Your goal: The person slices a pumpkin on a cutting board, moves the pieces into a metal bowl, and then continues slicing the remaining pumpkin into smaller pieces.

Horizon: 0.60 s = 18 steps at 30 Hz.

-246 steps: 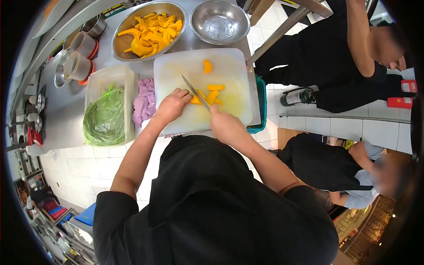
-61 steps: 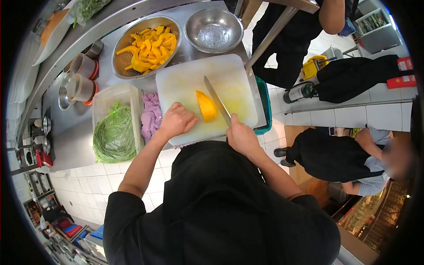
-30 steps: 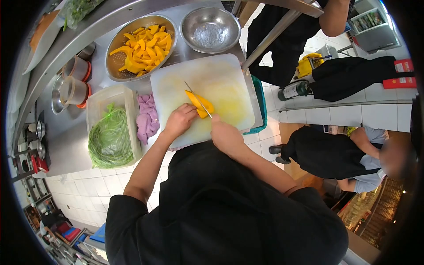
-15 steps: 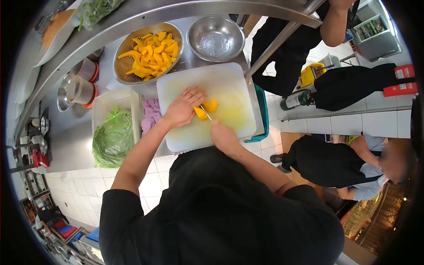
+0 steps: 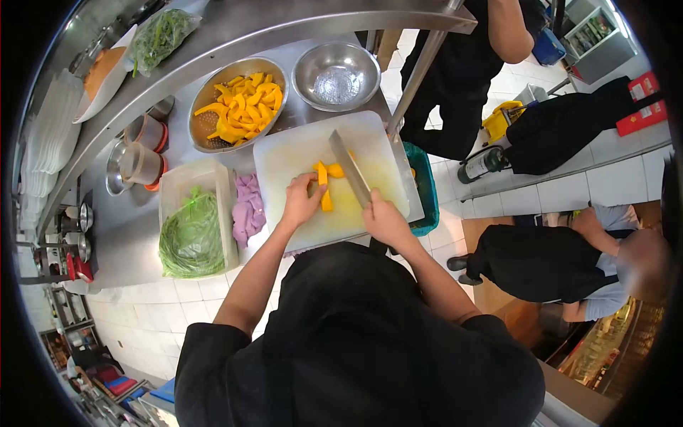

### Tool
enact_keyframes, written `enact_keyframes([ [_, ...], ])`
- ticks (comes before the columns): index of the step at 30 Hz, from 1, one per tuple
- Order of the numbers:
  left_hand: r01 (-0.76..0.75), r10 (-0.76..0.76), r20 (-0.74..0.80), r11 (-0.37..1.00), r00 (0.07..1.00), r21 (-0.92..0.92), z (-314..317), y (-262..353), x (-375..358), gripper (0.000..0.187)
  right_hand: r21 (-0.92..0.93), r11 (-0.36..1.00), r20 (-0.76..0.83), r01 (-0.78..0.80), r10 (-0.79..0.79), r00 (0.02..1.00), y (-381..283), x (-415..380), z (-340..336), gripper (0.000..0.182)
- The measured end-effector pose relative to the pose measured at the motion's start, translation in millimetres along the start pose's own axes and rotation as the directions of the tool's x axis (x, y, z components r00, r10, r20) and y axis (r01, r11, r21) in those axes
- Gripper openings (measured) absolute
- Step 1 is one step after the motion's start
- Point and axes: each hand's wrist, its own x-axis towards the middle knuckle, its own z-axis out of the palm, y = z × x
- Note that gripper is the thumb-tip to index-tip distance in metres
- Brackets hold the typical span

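On a white cutting board (image 5: 299, 153) lie orange squash slices (image 5: 325, 186). My left hand (image 5: 302, 201) rests on the board with its fingertips on the nearest slice. My right hand (image 5: 385, 220) grips the handle of a broad knife (image 5: 350, 167), whose blade is lifted above the board just right of the slices. A metal colander (image 5: 239, 103) behind the board is full of cut orange pieces.
An empty steel bowl (image 5: 336, 74) stands right of the colander. A clear tub with a green bag (image 5: 192, 233) and a purple cloth (image 5: 248, 208) lie left of the board. Cups (image 5: 142, 163) sit further left. Other people stand and crouch at the right.
The squash piece has been cut into slices. My right hand has raised the knife off the squash to the right, and my left hand has slid back onto one slice.
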Motion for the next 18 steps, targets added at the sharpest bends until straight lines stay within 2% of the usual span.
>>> enact_keyframes([
  [2, 0.077, -0.074, 0.019, 0.980, 0.997, -0.182, 3, -4, 8, 0.041, -0.010, 0.999, -0.010, -0.037, 0.037, 0.999, 13, -9, -7, 0.025],
  [3, 0.078, -0.076, 0.021, 0.981, 0.997, -0.180, -1, 1, 9, 0.041, -0.036, 0.998, -0.022, -0.045, 0.044, 0.999, 19, -14, -9, 0.024],
  [5, 0.248, -0.229, 0.099, 0.923, 0.968, -0.293, -12, 11, 9, 0.039, -0.061, 0.997, -0.034, -0.055, 0.053, 0.998, 26, -21, -8, 0.024],
  [6, 0.251, -0.231, 0.104, 0.923, 0.967, -0.291, -18, 17, 5, 0.039, -0.077, 0.995, -0.010, -0.068, 0.068, 0.998, 20, -27, -12, 0.023],
  [7, 0.042, -0.047, -0.024, 0.983, 0.999, -0.178, -26, 22, -2, 0.041, -0.093, 0.992, 0.015, -0.082, 0.084, 0.996, 16, -33, -14, 0.023],
  [8, -0.160, 0.154, -0.126, 0.986, 0.980, -0.039, -32, 26, -8, 0.044, -0.090, 0.992, 0.017, -0.088, 0.090, 0.996, 15, -37, -14, 0.023],
  [9, -0.158, 0.152, -0.121, 0.987, 0.981, -0.040, -36, 28, -14, 0.044, -0.127, 0.988, 0.033, -0.086, 0.091, 0.995, 14, -41, -13, 0.023],
  [11, -0.239, 0.280, -0.069, 0.904, 0.958, 0.355, -43, 32, -28, 0.049, -0.162, 0.983, 0.060, -0.086, 0.097, 0.994, 7, -46, -12, 0.023],
  [12, -0.231, 0.271, -0.067, 0.906, 0.960, 0.355, -45, 39, -32, 0.049, -0.197, 0.978, 0.092, -0.068, 0.087, 0.992, -1, -47, -14, 0.022],
  [14, -0.285, 0.401, -0.102, 0.788, 0.911, 0.545, -45, 53, -34, 0.047, -0.229, 0.972, 0.131, -0.047, 0.079, 0.988, -11, -45, -12, 0.021],
  [15, -0.280, 0.393, -0.102, 0.791, 0.914, 0.544, -43, 48, -34, 0.047, -0.238, 0.971, 0.158, -0.005, 0.044, 0.987, -14, -45, -10, 0.021],
  [17, -0.326, 0.331, 0.083, 0.802, 0.940, 0.500, -39, 35, -31, 0.038, -0.251, 0.967, 0.193, 0.039, 0.010, 0.981, -21, -43, -8, 0.021],
  [18, -0.318, 0.323, 0.080, 0.807, 0.943, 0.498, -40, 38, -30, 0.038, -0.277, 0.959, 0.205, 0.052, 0.006, 0.979, -26, -41, -7, 0.021],
])
